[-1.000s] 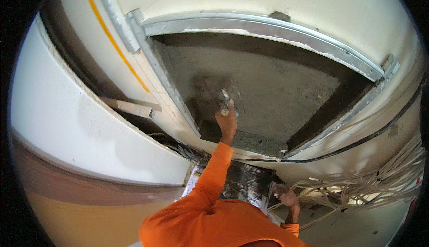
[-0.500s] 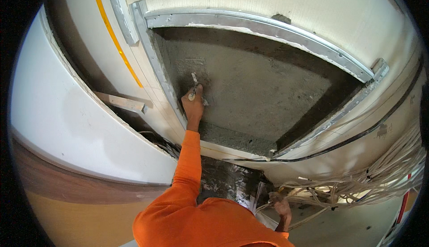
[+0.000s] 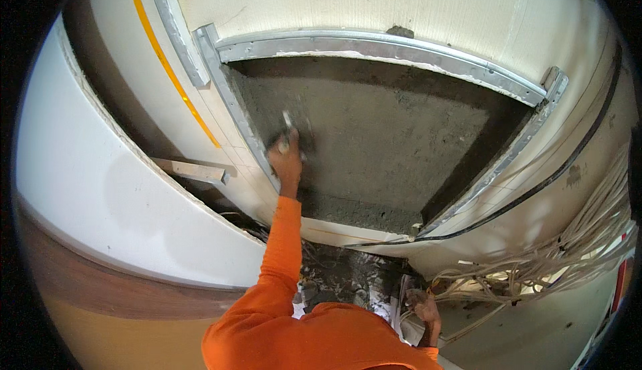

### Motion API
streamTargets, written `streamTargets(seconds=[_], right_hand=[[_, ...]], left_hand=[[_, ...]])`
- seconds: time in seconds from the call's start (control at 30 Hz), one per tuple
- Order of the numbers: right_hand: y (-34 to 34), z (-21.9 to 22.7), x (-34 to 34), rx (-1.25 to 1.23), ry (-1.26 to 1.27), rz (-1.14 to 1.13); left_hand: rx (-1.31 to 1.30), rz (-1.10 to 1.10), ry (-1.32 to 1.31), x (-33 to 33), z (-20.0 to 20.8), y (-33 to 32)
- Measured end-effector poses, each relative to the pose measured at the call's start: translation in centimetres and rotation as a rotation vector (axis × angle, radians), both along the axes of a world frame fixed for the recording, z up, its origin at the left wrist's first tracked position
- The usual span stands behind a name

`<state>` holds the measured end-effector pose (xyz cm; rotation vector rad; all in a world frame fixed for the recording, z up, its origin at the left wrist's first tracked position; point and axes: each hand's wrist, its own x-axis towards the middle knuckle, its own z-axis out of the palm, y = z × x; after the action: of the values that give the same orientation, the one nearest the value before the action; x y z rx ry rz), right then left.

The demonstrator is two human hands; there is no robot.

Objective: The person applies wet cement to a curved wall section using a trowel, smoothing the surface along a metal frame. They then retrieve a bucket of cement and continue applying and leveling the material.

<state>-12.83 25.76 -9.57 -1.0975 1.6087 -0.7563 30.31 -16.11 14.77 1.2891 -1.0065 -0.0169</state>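
Spreading across the middle, a grey cement-rendered recess (image 3: 374, 129) lies framed by metal profiles (image 3: 381, 43), with pale cables (image 3: 578, 249) bundled at the near right. Since a second ago, the left hand (image 3: 286, 163) has shifted left across it, to just beside the left profile, so the work now seems to be on that side; since half a second ago it has barely moved. The right hand (image 3: 426, 308), near right, looks curled; I cannot tell what it grips. Clasped in the left hand, the trowel (image 3: 287, 120) is at the recess's left part, blurred now.
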Motion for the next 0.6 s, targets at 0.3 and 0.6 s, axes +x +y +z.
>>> streamTargets(seconds=[0.3, 0.6], right_hand=[[2.6, 0.7, 0.9, 0.089, -0.506, -0.081], [0.2, 8.5, 9.5, -0.224, -0.051, 0.065]], left_hand=[[-0.024, 0.036, 0.039, -2.4, -1.9, 1.6], [0.522, -0.821, 0.176, -2.7, -11.9, 15.4]])
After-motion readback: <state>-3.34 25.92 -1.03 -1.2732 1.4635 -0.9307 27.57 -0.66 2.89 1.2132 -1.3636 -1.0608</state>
